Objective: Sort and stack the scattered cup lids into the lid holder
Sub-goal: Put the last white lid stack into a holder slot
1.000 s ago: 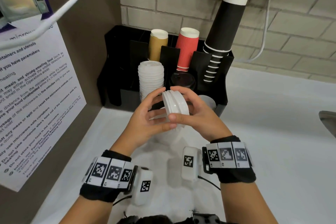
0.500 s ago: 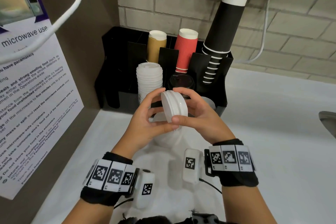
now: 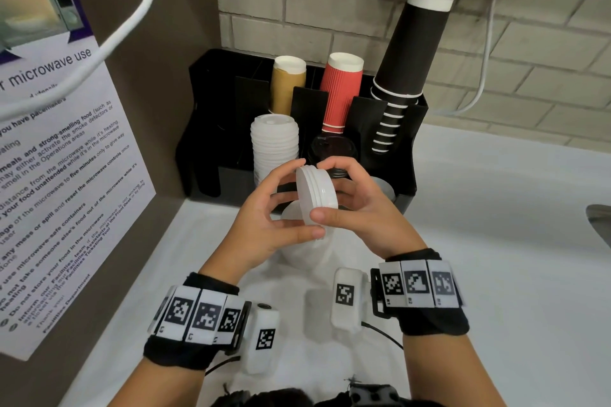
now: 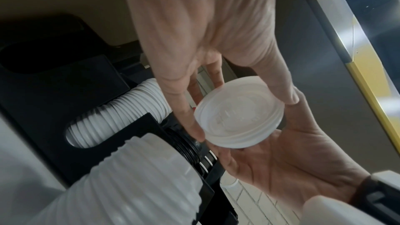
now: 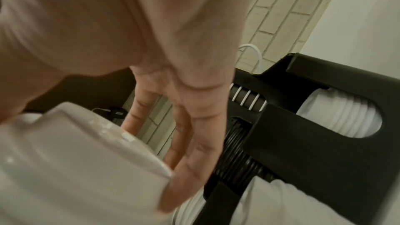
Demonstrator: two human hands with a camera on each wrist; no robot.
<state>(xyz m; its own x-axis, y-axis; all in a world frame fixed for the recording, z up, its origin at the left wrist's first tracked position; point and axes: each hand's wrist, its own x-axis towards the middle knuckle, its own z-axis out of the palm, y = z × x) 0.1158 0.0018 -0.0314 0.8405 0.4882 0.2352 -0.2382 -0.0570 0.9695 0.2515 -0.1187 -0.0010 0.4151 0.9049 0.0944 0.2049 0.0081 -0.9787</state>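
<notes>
A small stack of white lids (image 3: 316, 205) stands on edge between my two hands, just in front of the black lid holder (image 3: 408, 175). My left hand (image 3: 291, 200) pinches the stack's left side with thumb and fingers. My right hand (image 3: 334, 188) cups its right side, thumb on the near rim. The left wrist view shows the held lids (image 4: 238, 121) face-on, with my right palm (image 4: 281, 168) under them. A tall stack of white lids (image 3: 274, 145) fills the holder's front left slot. Black lids (image 3: 334, 150) sit in the middle slot.
Tan (image 3: 287, 86), red (image 3: 340, 89) and black cups (image 3: 413, 53) stand upside down in the holder's back row. A further pile of white lids (image 3: 307, 249) lies on the white counter under my hands. A panel with a notice (image 3: 59, 175) walls the left. A sink edge (image 3: 600, 221) shows at right.
Both hands keep their hold on the lids in nearly the same spot. The stack has turned slightly, so more of its flat face points toward me.
</notes>
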